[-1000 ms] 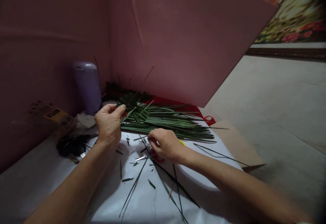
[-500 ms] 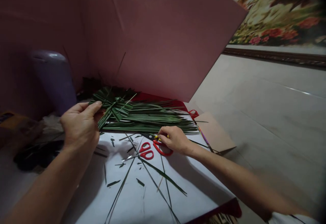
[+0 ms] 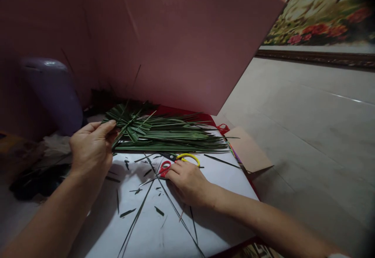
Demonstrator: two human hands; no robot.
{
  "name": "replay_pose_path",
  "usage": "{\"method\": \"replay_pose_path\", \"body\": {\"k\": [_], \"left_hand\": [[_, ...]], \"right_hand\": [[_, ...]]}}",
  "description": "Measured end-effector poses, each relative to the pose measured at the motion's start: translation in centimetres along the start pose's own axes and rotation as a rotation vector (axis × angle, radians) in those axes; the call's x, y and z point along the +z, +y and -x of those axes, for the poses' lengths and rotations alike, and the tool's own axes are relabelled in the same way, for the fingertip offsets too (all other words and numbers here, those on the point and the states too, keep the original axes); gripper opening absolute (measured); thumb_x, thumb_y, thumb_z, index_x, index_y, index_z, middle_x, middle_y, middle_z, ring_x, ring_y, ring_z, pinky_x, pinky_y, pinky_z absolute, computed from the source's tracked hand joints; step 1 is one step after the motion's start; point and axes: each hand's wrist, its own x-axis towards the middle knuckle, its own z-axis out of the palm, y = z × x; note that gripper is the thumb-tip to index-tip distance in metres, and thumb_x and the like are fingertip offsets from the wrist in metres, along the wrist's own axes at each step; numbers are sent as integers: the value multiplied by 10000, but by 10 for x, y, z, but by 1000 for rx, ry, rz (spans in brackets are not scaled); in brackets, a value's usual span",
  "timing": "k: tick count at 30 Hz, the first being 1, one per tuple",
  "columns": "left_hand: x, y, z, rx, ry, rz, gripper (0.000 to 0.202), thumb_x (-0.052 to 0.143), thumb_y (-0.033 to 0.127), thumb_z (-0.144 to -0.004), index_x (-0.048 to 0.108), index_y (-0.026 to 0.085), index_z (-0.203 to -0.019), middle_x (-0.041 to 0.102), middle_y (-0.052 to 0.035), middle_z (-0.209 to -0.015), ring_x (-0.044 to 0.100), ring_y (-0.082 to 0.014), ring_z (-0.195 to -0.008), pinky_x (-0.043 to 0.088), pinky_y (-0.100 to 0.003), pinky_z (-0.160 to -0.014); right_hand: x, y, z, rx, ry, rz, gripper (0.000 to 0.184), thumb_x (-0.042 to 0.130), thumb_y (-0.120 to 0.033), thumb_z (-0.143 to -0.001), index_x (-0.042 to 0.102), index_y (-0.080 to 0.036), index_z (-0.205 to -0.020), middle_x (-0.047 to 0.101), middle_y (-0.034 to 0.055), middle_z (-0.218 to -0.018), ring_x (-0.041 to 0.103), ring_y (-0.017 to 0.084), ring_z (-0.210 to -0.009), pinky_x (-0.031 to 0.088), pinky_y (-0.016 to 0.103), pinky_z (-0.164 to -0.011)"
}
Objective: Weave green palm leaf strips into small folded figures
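My left hand [image 3: 91,148] is closed with thumb and fingers pinching the left side of a woven green leaf piece [image 3: 133,128], whose folded blades fan out. On the white table sheet, my right hand [image 3: 190,183] has its fingers on the small red-handled scissors [image 3: 164,167], covering part of the handles. Their metal blades point left. Just behind lie larger scissors with black blades and a yellow handle loop [image 3: 190,157], partly hidden by my right hand. A stack of long green leaf strips [image 3: 181,144] lies beyond both pairs.
Cut leaf scraps [image 3: 128,213] and thin strips lie scattered over the white sheet [image 3: 222,219]. A pink panel [image 3: 187,47] rises behind the table. A purple rounded object [image 3: 55,94] stands at left. Brown card [image 3: 249,152] sits beyond the right edge.
My right hand has moved left and nearer me, from the larger scissors to the red-handled pair. A wide leaf strip near it no longer shows. My left hand keeps its hold.
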Motion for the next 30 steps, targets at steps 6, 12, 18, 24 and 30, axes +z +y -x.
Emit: {"method": "replay_pose_path", "body": {"k": [6, 12, 18, 24, 30], "left_hand": [[0, 0, 0, -23, -1, 5, 214, 629, -62, -534, 509, 114, -522, 546, 31, -473, 568, -103, -515, 505, -252, -558], [0, -2, -2, -21, 3, -4, 207, 615, -59, -553, 510, 116, -517, 547, 34, -481, 572, -102, -522, 521, -269, -580], [0, 1, 0, -41, 9, -12, 198, 609, -61, -562, 513, 107, -516, 544, 25, -489, 569, -101, -519, 517, -266, -571], [3, 5, 3, -48, 36, -17, 215, 595, -70, -561, 496, 111, -503, 534, 27, -480, 554, -94, -508, 500, -250, -557], [3, 2, 1, -48, 43, -31, 204, 610, -58, -542, 508, 112, -498, 540, 28, -476, 557, -101, -514, 500, -250, -542]], "right_hand": [[-23, -29, 20, 124, -67, -92, 295, 552, -432, -778, 542, -152, -871, 565, 91, -888, 488, 218, -775, 400, 317, -634], [-8, -37, 23, 221, -209, 7, 185, 546, -60, -672, 529, -143, -838, 570, 92, -819, 486, 187, -632, 344, 277, -501], [0, -21, 22, 187, -112, -67, 143, 459, -69, -733, 532, -146, -829, 589, 79, -811, 514, 180, -675, 370, 273, -552], [-60, 33, 66, 468, -50, -13, 235, 431, -95, -760, 552, -186, -940, 622, 64, -863, 570, 177, -731, 411, 277, -633], [-98, 110, 179, 929, -260, 399, 152, 464, -117, -746, 596, -188, -725, 647, 107, -743, 600, 221, -614, 332, 282, -481]]}}
